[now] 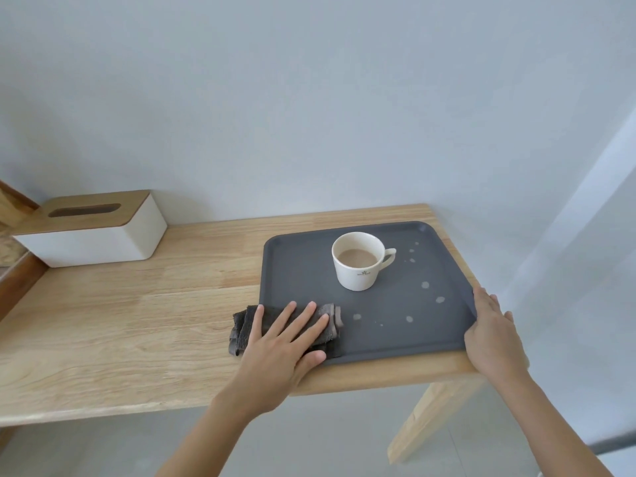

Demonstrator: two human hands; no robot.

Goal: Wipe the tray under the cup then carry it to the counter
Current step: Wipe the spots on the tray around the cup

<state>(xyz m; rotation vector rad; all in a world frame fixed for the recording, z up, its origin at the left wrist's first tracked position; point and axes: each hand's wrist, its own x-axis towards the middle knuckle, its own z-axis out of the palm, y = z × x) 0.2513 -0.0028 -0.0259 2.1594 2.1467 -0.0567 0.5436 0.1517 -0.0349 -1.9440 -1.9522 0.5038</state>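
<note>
A dark grey tray (296, 270) lies on the right part of a wooden table. On it stands a white cup (358, 266) of milky coffee, handle to the right. Several pale droplets (425, 285) dot the tray right of and in front of the cup. A folded dark grey cloth (247, 325) lies over the tray's front-left edge. My left hand (285, 342) presses flat on the cloth with fingers spread. My right hand (488, 332) grips the tray's right front edge.
The wooden table (137, 321) stands against a pale wall, with one leg visible at the lower right. A white tissue box with a wooden lid (93, 232) sits at the back left. Pale floor shows below the table edge.
</note>
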